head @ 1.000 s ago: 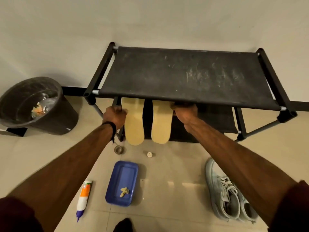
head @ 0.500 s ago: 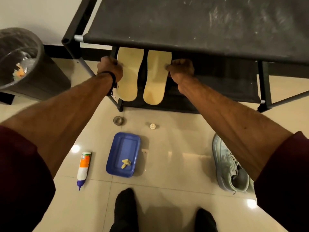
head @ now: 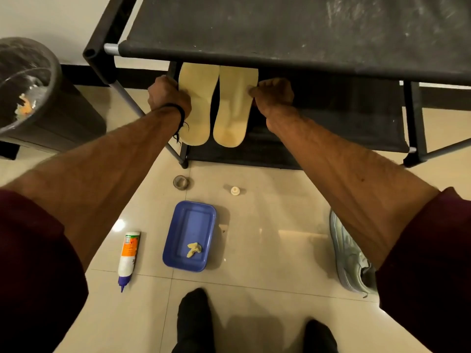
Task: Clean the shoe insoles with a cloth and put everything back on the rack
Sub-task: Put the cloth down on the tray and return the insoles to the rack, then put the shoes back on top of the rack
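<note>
Yellow insoles (head: 216, 103) lie side by side on rack (head: 254, 34) lower shelf; L hand (head: 168, 96) grips left insole's outer edge, R hand (head: 274, 94) pinches the other's, prob. to square them up.

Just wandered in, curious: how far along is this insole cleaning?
Nearly done, it seems: both insoles lie on the rack's lower shelf, each hand on one. Left on the floor: tray with cloth, bottle, shoes.
</note>
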